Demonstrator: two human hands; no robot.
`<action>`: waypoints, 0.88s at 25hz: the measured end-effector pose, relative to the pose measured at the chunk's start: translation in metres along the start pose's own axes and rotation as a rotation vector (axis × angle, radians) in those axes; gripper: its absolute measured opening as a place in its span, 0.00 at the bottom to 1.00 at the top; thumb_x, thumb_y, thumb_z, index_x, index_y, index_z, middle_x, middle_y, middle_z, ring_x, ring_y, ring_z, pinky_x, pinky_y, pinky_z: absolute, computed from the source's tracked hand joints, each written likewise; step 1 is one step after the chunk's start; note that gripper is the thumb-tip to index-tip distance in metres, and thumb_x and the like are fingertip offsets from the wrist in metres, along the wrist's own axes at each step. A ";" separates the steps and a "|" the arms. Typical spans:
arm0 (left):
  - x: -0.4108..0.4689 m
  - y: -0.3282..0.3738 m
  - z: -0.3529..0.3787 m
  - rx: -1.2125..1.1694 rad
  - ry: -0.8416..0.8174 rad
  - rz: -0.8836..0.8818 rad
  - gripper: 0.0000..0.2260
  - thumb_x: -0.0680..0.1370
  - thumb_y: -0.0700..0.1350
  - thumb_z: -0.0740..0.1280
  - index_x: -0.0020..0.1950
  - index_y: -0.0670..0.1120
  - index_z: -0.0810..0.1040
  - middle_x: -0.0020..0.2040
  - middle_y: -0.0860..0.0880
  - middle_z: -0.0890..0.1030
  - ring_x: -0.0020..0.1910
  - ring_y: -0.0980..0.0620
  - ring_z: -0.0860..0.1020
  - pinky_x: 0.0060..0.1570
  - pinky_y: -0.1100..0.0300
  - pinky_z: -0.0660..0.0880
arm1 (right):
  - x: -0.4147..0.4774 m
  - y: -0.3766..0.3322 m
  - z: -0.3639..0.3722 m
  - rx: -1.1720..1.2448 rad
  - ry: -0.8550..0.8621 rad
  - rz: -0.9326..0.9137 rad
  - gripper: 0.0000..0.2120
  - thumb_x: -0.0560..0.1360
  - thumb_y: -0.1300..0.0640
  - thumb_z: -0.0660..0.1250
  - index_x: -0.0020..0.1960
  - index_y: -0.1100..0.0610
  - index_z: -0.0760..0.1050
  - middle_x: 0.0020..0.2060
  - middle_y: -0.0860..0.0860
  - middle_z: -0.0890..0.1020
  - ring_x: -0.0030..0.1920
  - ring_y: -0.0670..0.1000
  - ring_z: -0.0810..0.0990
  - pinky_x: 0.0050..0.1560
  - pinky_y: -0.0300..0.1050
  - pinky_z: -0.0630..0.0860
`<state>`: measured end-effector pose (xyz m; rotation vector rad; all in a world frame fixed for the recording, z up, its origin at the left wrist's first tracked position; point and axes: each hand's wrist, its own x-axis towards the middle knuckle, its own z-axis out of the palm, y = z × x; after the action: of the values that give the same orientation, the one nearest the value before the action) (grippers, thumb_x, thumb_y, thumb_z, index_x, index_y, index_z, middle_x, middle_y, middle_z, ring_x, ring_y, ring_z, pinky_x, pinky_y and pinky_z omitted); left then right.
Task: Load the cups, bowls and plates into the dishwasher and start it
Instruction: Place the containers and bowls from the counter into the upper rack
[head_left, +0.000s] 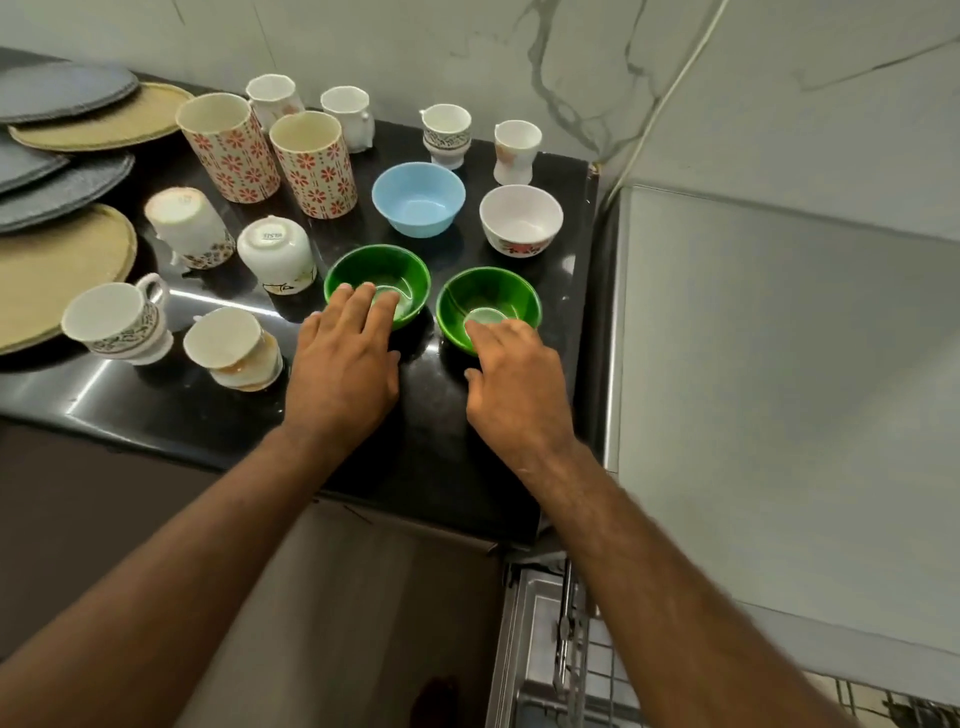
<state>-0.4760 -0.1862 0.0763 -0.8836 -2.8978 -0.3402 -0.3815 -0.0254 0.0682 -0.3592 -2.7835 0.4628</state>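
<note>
Both our hands are out over the desk (426, 467).
Left hand (343, 364) lies straight-fingered on the mouth-up left bowl (363, 265); right hand (519, 382) straddles the mouth-up right bowl (488, 288), grip unclear.

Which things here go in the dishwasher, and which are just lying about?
For the job: left green bowl, right green bowl, blue bowl, white bowl, tumblers, cups, plates, dishwasher rack.
Not part of it: wall cable, counter.
</note>
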 end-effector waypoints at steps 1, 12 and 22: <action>0.005 -0.002 0.002 -0.010 0.008 0.010 0.25 0.78 0.45 0.69 0.74 0.44 0.71 0.72 0.42 0.74 0.75 0.40 0.67 0.72 0.41 0.67 | 0.002 0.003 0.005 0.003 0.010 -0.023 0.19 0.75 0.60 0.70 0.66 0.57 0.77 0.58 0.53 0.83 0.62 0.55 0.77 0.58 0.58 0.78; -0.006 0.007 -0.007 -0.074 0.079 0.087 0.05 0.77 0.39 0.67 0.52 0.43 0.81 0.47 0.45 0.83 0.53 0.43 0.77 0.45 0.47 0.76 | -0.029 0.022 -0.010 0.079 0.095 -0.082 0.14 0.74 0.68 0.71 0.59 0.61 0.82 0.47 0.54 0.86 0.50 0.54 0.82 0.52 0.48 0.81; -0.099 0.134 -0.030 -0.164 0.152 0.281 0.07 0.79 0.39 0.69 0.55 0.44 0.82 0.51 0.46 0.85 0.58 0.42 0.78 0.44 0.44 0.80 | -0.177 0.074 -0.109 0.013 0.121 0.005 0.16 0.70 0.68 0.74 0.57 0.61 0.83 0.48 0.55 0.86 0.49 0.55 0.82 0.48 0.50 0.81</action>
<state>-0.3179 -0.1384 0.1151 -1.2143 -2.5907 -0.5958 -0.1681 0.0213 0.0972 -0.3784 -2.6618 0.4447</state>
